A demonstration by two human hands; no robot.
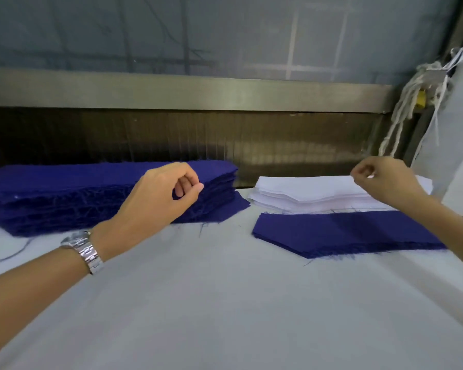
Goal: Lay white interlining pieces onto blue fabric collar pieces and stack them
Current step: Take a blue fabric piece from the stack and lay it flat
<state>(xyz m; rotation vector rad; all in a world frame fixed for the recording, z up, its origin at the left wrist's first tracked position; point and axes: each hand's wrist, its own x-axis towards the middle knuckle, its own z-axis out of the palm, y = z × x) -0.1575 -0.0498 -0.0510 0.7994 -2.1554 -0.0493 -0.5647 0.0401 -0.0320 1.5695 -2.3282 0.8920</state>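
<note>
White cloth covers our desk (225,303), with a metal rail (171,92) running behind it. Our left hand (161,193) sits at the blue stack (64,193), fingers curled and thumb pressed to the edge of the top layers, pinching them as if to peel one off. Our right hand (382,180) hovers just above the white stack (300,193), thumb and forefinger drawn together; we cannot tell whether they hold a sheet. Just nearer to us than that hand, a blue piece (340,233) lies flat with no interlining on it. We judge the work barely begun: both stacks stand thick, this piece awaits its white layer, and we see no finished pile.
</note>
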